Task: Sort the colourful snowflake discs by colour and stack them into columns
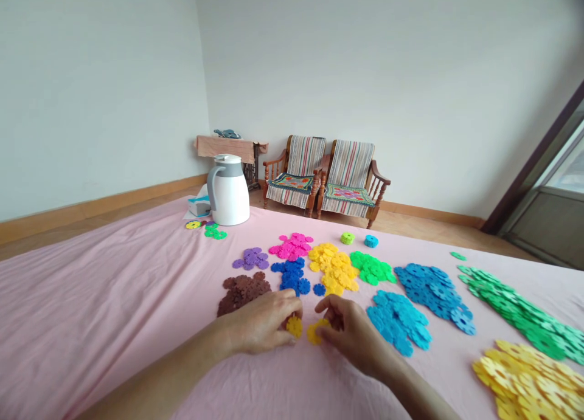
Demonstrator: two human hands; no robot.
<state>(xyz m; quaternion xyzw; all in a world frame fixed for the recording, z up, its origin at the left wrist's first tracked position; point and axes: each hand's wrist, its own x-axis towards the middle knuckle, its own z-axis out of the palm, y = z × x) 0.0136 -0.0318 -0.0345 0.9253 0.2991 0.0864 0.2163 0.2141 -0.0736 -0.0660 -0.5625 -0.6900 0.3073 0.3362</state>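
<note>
My left hand (269, 323) is closed, its fingers pinching a yellow snowflake disc (294, 327) low over the pink cloth. A second yellow snowflake disc (314, 332) is gripped by my right hand (344, 323), thumb and fingers closed on its edge. A small gap separates the two discs. Just beyond my hands lie loose piles of discs: brown (244, 291), dark blue (292, 274), yellow (335, 267) and light blue (399, 320). The brown pile is partly hidden behind my left hand.
Purple (250, 259), pink (292, 246) and green discs (373, 268) lie farther back; blue (435, 289), green (520, 310) and yellow piles (531, 380) spread right. A white jug (231, 195) stands at the back left. Two wooden chairs (349, 180) are beyond the pink-covered surface (150, 286).
</note>
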